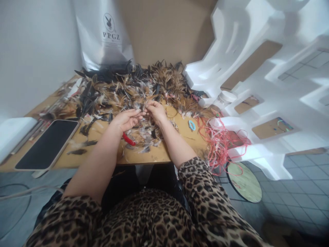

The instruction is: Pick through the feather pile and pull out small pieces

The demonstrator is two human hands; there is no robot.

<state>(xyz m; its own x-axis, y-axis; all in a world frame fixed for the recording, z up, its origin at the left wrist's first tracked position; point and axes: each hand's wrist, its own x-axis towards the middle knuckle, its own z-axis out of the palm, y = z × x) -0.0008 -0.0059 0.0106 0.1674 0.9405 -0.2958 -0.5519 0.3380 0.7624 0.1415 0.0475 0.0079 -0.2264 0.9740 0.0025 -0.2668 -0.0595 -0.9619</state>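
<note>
A big heap of brown, black and pale feathers (133, 85) covers the back of a small wooden table (144, 156). My left hand (127, 119) and my right hand (156, 110) meet over the near edge of the heap, fingers pinched together on small pale feathers (144, 109). Loose feather scraps (146, 135) lie under my wrists. A red-handled tool (128, 139) rests on the table just below my left wrist.
A dark phone or tablet (47, 144) lies at the table's left. A silver bag (102, 34) stands behind the heap. White foam packing (257, 68) fills the right side, with a white-lidded jar (226, 97), a blue ring (191, 125) and tangled red strings (221, 144). A round board (244, 181) lies on the tiled floor.
</note>
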